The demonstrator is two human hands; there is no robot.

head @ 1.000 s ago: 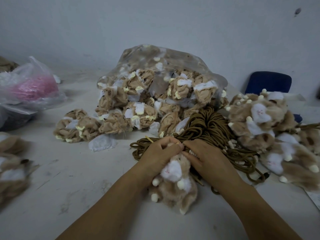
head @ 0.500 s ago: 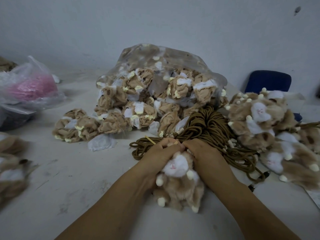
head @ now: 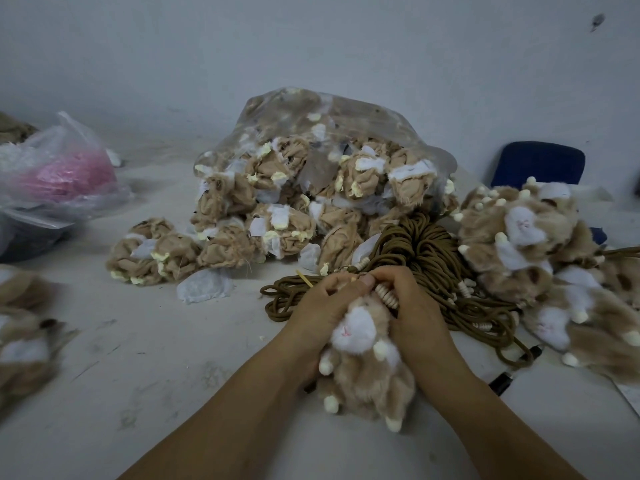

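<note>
The upper part of the plush toy (head: pixel 363 355) is hidden between the left hand (head: pixel 322 317) and the right hand (head: pixel 415 306). What the fingertips pinch cannot be told. At the table's left edge, a plush pile (head: pixel 20 344) is blurred and cut off. The blue chair (head: pixel 536 168) stands half hidden behind the plush heap (head: pixel 519 244) at the right edge.

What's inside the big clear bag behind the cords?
The clear bag is packed with crumpled tan toy skins with white and yellow patches; some spill onto the table in front. Anything deeper in the pile is covered.
</note>
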